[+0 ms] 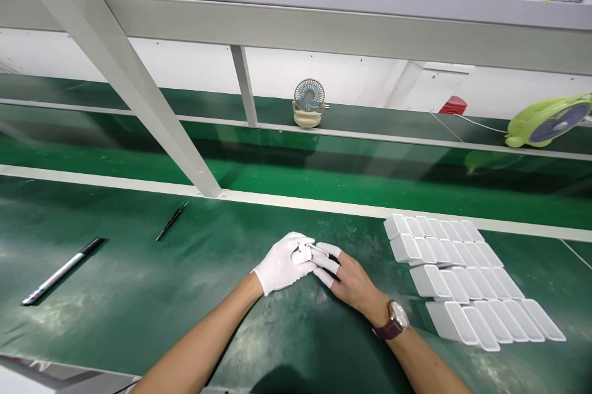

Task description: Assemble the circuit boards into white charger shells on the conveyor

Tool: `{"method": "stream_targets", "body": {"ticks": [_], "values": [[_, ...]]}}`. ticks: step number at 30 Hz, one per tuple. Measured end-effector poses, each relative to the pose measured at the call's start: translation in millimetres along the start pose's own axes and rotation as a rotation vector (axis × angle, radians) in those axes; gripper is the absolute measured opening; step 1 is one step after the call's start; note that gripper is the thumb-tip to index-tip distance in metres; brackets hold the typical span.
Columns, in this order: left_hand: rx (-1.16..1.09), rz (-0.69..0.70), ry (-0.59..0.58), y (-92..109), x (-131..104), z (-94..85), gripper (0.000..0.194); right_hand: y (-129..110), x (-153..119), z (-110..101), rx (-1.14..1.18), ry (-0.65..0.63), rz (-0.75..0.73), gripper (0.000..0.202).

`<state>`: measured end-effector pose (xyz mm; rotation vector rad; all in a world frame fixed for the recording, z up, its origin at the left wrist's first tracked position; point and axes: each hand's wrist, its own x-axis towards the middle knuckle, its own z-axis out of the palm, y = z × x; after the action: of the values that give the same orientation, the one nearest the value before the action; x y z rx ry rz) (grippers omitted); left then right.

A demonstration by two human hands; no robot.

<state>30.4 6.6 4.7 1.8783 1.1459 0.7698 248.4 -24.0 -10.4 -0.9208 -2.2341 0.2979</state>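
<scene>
My left hand (287, 263), in a white glove, is curled around a small white piece (303, 253) with a rounded shape. Bare except for white finger covers, my right hand (342, 274) meets it from the other side, its fingertips pressed on the same piece. Gloves and fingers hide much of the piece, so its exact kind is unclear. Both hands are just above the green tabletop (259, 338). Right of them, white rectangular plastic boxes (451, 321) lie in several rows, tilted and leaning on one another.
On the left lie a black pen-like tool (172, 221) and a long white-and-black packet (62, 272). A slanted metal post (152, 116) rises at the table's back edge. A small beige fan (308, 104) and a green fan (548, 121) stand on the shelf behind.
</scene>
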Motion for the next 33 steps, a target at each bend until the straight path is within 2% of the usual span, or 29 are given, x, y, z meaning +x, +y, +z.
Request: {"method": "stream_targets", "body": {"ticks": [6, 10, 13, 14, 18, 20, 24, 30, 33], "values": [[-0.029, 0.013, -0.040, 10, 0, -7.5, 0.060, 3, -4, 3, -0.011, 0.002, -0.025, 0.049], [-0.085, 0.014, -0.007, 8, -3, -10.1, 0.075, 0, -2, -1, 0.007, 0.169, -0.025, 0.055], [-0.131, 0.037, 0.020, 6, -5, -12.2, 0.078, -4, 1, -3, 0.041, 0.267, 0.024, 0.056], [-0.144, 0.047, 0.019, 5, -5, -12.6, 0.077, -5, 1, -2, 0.052, 0.264, 0.033, 0.055], [-0.136, 0.046, -0.007, 5, -4, -11.5, 0.076, -5, 2, 6, 0.075, 0.093, 0.063, 0.047], [-0.124, 0.033, -0.029, 4, -3, -9.8, 0.077, -5, 2, 10, 0.065, 0.054, 0.102, 0.044], [-0.086, 0.029, -0.042, 1, -2, -7.1, 0.079, -5, -2, 15, 0.030, 0.084, 0.123, 0.045], [-0.044, -0.004, -0.051, 3, 0, -6.7, 0.064, -2, -3, 19, 0.121, 0.094, 0.169, 0.044], [-0.050, -0.073, -0.049, 3, 1, -4.5, 0.082, -1, 0, 18, 0.375, 0.131, 0.319, 0.036]]}}
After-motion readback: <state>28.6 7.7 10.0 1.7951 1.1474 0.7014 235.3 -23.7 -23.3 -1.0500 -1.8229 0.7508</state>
